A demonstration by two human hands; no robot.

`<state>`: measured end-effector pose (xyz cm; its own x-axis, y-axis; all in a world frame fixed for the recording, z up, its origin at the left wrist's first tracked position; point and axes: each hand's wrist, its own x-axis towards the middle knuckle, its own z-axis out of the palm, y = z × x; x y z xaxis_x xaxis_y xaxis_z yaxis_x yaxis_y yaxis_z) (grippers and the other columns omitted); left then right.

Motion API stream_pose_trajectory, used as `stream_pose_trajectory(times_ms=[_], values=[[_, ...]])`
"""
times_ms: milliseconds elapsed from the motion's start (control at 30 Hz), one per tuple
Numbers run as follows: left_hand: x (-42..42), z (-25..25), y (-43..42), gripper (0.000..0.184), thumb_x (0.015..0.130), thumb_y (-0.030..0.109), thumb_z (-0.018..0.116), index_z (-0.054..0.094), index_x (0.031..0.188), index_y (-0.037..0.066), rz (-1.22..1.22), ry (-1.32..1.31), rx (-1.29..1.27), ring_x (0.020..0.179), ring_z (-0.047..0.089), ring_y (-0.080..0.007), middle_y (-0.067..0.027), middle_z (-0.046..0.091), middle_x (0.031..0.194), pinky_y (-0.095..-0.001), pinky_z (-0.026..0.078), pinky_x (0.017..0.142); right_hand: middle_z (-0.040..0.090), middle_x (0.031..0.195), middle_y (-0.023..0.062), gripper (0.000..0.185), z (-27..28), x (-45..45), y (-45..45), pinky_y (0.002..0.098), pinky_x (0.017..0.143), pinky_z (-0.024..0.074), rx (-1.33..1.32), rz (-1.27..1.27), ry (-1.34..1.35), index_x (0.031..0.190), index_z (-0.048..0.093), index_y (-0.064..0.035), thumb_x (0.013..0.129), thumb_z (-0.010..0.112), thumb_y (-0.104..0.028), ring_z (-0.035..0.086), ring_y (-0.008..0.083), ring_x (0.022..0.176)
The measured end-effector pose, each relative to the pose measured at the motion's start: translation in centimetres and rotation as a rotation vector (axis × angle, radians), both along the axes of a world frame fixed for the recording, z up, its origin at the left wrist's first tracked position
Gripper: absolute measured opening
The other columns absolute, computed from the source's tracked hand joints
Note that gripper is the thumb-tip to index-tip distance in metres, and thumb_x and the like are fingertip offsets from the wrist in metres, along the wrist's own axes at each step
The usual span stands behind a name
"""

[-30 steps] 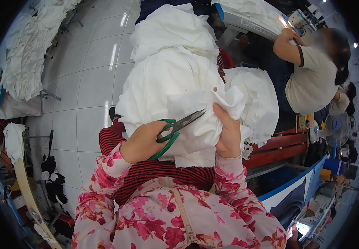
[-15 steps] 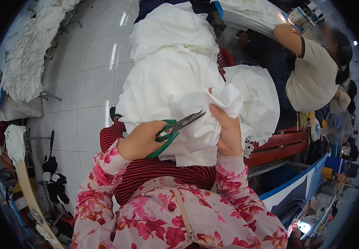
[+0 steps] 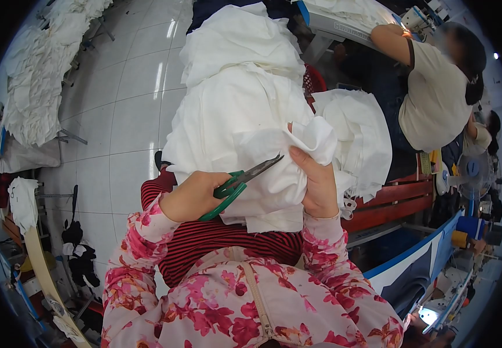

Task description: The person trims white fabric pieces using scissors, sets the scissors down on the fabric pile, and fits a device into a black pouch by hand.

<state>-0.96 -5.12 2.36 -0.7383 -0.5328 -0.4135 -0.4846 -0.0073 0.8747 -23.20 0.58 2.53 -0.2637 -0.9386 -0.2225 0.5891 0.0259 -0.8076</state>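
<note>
My left hand is closed around the green handles of a pair of scissors. The dark blades point up and to the right, nearly together, with their tips close to my right thumb. In my right hand, a white fabric piece is pinched between thumb and fingers; a fold of it rises above the hand. Most of the right fingers are hidden behind the cloth. Beneath and beyond it, a large heap of white fabric spreads from my lap.
Another white fabric stack rests on a red slatted bench to the right. A person sits at a sewing machine, upper right. A fabric-covered table stands at left beside the tiled floor. A red basket shows behind the heap.
The scissor blades have closed together, and the scissors have drawn back slightly to the left. My right hand keeps its hold on the fabric. The seated person has leaned a little leftward.
</note>
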Motion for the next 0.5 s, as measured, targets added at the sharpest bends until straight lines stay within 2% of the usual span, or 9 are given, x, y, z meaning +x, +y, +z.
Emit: stream_pose_trajectory(times_ms=[500], values=[[0.01, -0.01, -0.26, 0.013, 0.085, 0.005, 0.059, 0.059, 0.096, -0.003, -0.046, -0.004, -0.055, 0.061, 0.064, -0.0114, -0.0061, 0.063, 0.067, -0.0261, 0.051, 0.056, 0.057, 0.120, 0.0082, 0.044, 0.01, 0.13, 0.02, 0.0287, 0.091, 0.0443, -0.007, 0.003, 0.022, 0.126, 0.052, 0.0000, 0.084, 0.064, 0.001, 0.055, 0.0171, 0.107]])
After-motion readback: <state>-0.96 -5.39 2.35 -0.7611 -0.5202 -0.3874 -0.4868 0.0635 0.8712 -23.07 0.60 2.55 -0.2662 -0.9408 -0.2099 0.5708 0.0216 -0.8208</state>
